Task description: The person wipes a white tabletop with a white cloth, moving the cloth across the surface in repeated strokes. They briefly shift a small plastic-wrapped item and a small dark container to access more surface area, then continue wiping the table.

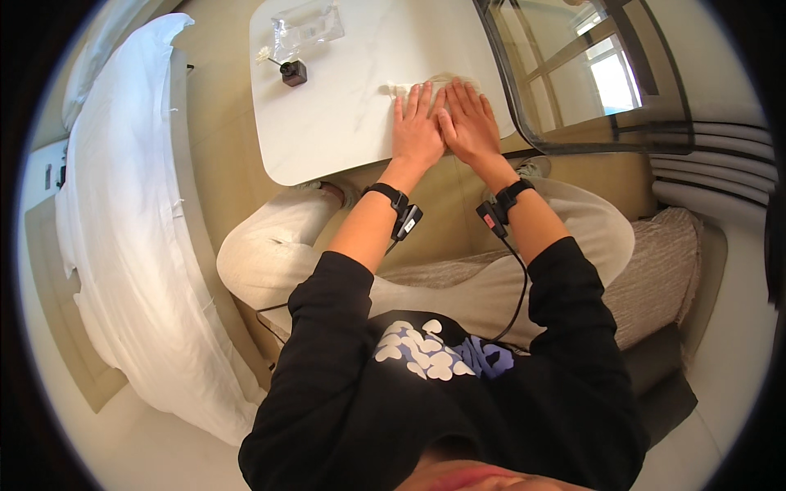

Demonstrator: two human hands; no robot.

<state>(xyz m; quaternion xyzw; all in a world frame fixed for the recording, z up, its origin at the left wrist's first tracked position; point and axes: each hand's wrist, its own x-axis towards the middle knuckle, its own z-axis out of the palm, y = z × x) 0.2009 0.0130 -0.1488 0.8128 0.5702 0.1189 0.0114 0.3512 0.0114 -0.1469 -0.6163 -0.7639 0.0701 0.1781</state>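
Both of my hands lie flat and side by side near the right part of a white marbled table (331, 129). My left hand (419, 126) rests palm down, its fingertips over a thin pale item (402, 89), perhaps cloth or a wrapper, that is mostly covered. Palm down too, my right hand (471, 121) has its fingers on the same item, with its thumb against the left hand. Neither hand is closed around anything. Each wrist wears a black strap with a small cabled device.
A clear plastic package (309, 27) lies at the table's far left, beside a small dark cube vase (293, 73) with a white flower (264, 54). A dark-framed glass panel (571, 67) stands by the table's right edge. White fabric (135, 245) covers furniture at left.
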